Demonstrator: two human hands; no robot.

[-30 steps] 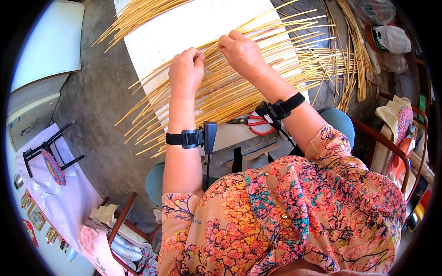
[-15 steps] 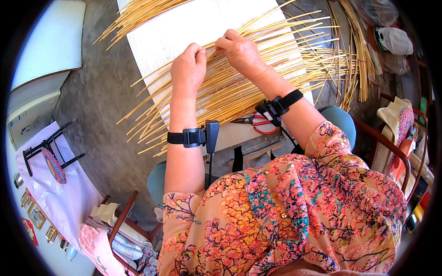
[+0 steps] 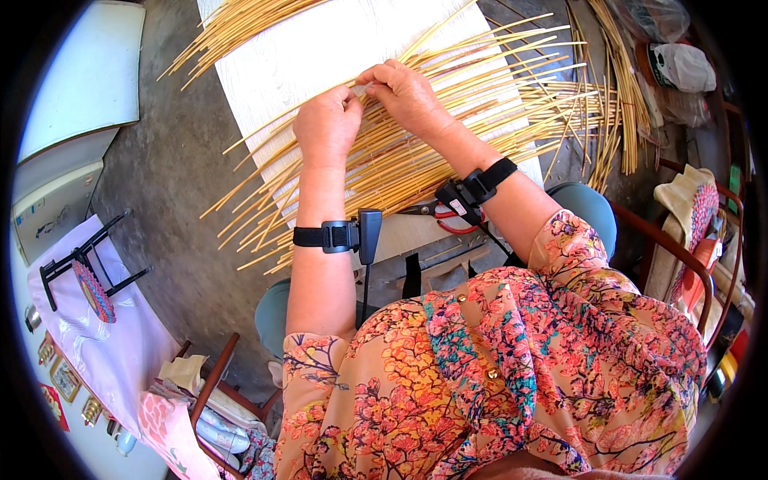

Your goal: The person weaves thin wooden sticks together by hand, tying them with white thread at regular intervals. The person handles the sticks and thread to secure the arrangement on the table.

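A row of long, thin straw-coloured canes point(image 3: 400, 172) lies side by side across a white board point(image 3: 320, 64). Crosswise strands seem to bind the canes. At the row's far edge my left hand point(image 3: 326, 126) is closed in a pinch, thumb against forefinger, around the outermost cane. Just right of it my right hand point(image 3: 404, 98) bends down, its thumb and fingertips pinched by the same cane, almost touching the left. Whatever the right fingertips grip is too small to make out. Black straps with small devices circle both wrists.
Red-handled scissors point(image 3: 456, 221) lie at the board's near edge. More canes point(image 3: 240, 30) rest at the far left corner, and a bundle point(image 3: 626, 92) lies to the right. A blue-grey seat point(image 3: 588, 210) and wooden chairs point(image 3: 672, 240) stand close by.
My right hand has come left and slightly nearer, closing the gap to the left hand. My left hand has dipped a little toward me, still pinched at the far edge.
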